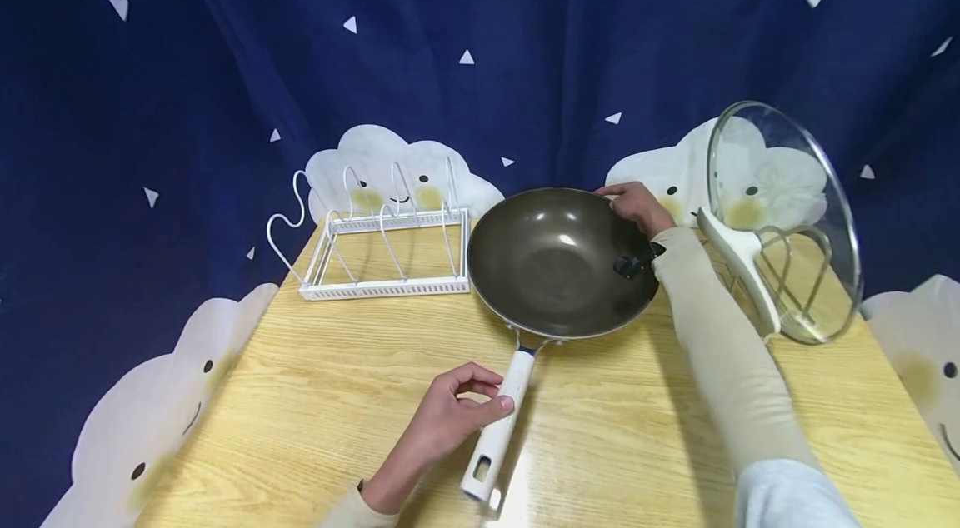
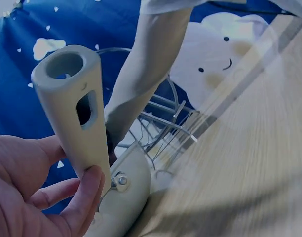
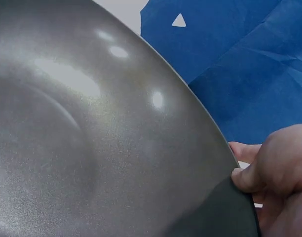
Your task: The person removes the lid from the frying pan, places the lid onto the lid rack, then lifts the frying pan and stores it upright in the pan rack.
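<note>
A dark-lined wok (image 1: 547,278) with a white handle (image 1: 510,403) tilts toward me over the middle of the table. My left hand (image 1: 457,411) pinches the handle partway along it, thumb on one side and fingers on the other. In the left wrist view the handle (image 2: 74,113) points up at the camera, showing its hanging hole. At the far right of the wok, my right hand (image 1: 637,207) holds the rim. The right wrist view shows the right thumb pressed on the inner edge of the wok (image 3: 116,148), with fingers behind the rim.
A white wire rack (image 1: 386,288) stands at the back left, right beside the wok. On the right, a glass lid (image 1: 787,136) with a white handle (image 1: 742,257) leans upright in a wire stand (image 1: 806,286). A dark blue curtain (image 1: 465,3) hangs behind the wooden table (image 1: 315,428).
</note>
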A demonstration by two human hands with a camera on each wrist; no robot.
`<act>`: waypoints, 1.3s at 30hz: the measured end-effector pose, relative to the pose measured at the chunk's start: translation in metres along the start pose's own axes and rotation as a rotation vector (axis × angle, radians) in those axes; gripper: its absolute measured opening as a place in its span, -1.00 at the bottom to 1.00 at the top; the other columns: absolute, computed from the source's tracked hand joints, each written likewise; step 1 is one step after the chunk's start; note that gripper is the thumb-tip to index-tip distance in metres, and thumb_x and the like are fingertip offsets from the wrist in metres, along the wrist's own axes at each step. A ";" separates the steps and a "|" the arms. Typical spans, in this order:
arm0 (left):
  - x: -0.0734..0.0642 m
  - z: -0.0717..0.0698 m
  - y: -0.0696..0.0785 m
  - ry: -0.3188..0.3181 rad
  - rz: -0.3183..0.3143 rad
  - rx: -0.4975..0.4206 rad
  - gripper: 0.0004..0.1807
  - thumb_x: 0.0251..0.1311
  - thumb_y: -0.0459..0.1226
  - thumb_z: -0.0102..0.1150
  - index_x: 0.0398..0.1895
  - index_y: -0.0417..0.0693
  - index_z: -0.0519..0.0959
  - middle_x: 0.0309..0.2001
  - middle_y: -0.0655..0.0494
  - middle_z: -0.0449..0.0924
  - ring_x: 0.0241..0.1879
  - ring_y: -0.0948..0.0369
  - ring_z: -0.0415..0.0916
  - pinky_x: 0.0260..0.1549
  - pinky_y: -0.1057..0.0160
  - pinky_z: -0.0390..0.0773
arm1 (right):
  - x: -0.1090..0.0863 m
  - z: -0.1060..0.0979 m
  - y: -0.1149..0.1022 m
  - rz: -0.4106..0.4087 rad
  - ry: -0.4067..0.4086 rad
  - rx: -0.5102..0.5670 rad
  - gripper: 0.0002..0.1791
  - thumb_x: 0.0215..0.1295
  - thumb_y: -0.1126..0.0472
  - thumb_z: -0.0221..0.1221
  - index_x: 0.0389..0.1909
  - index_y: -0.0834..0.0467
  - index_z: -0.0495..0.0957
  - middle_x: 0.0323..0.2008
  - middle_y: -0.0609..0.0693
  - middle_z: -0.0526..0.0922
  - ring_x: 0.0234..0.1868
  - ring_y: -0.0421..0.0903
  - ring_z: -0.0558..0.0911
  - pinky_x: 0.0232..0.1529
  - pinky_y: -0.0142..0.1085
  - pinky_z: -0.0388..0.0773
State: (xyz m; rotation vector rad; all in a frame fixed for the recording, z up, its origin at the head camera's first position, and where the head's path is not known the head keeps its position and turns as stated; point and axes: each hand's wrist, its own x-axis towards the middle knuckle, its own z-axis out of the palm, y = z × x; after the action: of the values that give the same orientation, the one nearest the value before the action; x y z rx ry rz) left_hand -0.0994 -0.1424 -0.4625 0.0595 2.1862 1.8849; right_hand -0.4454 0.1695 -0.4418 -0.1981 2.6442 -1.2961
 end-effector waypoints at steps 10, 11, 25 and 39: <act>-0.003 0.023 -0.005 -0.050 -0.022 -0.184 -0.61 0.21 -0.33 0.42 0.07 -0.30 0.60 -0.17 0.06 0.66 -0.43 0.25 0.66 -0.33 0.28 0.68 | 0.012 0.003 -0.004 -0.055 -0.023 -0.094 -0.34 0.08 0.48 -0.12 0.28 0.35 0.51 0.19 0.32 0.51 -0.05 0.05 0.44 -0.35 -0.51 0.40; -0.003 0.026 -0.005 -0.054 -0.025 -0.203 -0.60 0.21 -0.34 0.42 0.08 -0.30 0.59 -0.18 0.06 0.65 -0.43 0.25 0.66 -0.32 0.27 0.69 | 0.014 0.004 -0.005 -0.053 -0.023 -0.097 -0.34 0.09 0.48 -0.12 0.28 0.34 0.52 0.18 0.32 0.52 -0.05 0.06 0.45 -0.35 -0.50 0.41; 0.002 0.048 -0.006 -0.095 -0.030 -0.339 -0.59 0.22 -0.39 0.41 0.08 -0.36 0.52 -0.09 -0.03 0.59 -0.38 0.22 0.71 -0.27 0.18 0.74 | 0.019 0.011 -0.015 -0.068 0.029 -0.285 -0.45 0.21 0.40 -0.06 0.22 0.26 0.60 0.28 0.32 0.51 0.06 0.15 0.47 -0.07 -0.20 0.47; 0.001 0.051 -0.006 -0.091 -0.039 -0.345 -0.58 0.21 -0.41 0.39 0.08 -0.38 0.50 -0.09 -0.05 0.57 -0.36 0.22 0.69 -0.23 0.19 0.73 | 0.000 0.004 -0.022 -0.029 0.157 -0.252 -0.51 0.31 0.19 -0.02 0.18 0.29 0.61 0.26 0.30 0.55 0.26 0.27 0.51 0.26 0.03 0.44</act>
State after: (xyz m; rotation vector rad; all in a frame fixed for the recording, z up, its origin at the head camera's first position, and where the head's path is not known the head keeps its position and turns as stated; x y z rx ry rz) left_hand -0.0888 -0.0938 -0.4752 0.0377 1.7642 2.1613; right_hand -0.4441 0.1532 -0.4272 -0.1766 2.9454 -1.0217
